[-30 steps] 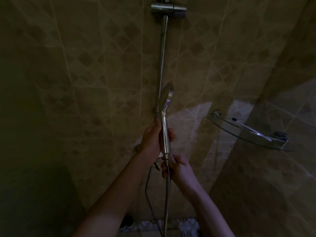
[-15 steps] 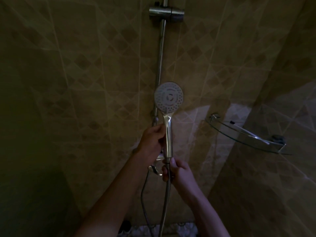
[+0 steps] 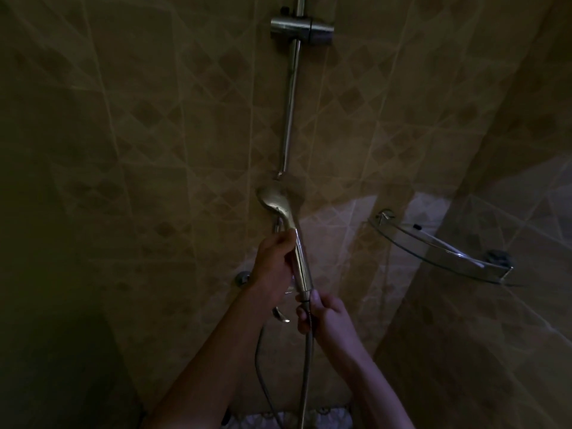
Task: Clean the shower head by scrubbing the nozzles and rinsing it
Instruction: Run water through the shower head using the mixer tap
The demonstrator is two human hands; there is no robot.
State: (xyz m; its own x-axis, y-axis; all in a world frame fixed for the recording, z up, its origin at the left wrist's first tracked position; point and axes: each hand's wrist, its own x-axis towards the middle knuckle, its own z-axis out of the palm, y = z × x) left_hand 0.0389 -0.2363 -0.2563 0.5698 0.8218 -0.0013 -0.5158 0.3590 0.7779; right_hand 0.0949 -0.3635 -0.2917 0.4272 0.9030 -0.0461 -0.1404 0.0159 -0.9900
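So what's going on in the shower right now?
A person holds a handheld shower head, off its slider bracket on the wall rail. The left hand grips the chrome handle, while the right hand pinches the hose connection just below. The nozzle face is turned away from the camera. No scrubbing tool or running water is visible.

Both bare forearms reach up from the bottom of the view toward the tiled wall, converging near the centre. The left hand [image 3: 274, 264] sits higher, fingers curled round the handle of the shower head [image 3: 280, 201], knuckles toward the camera. The right hand [image 3: 322, 315] is just below it, its fingers pinching the hose [image 3: 308, 360] where it joins the handle.
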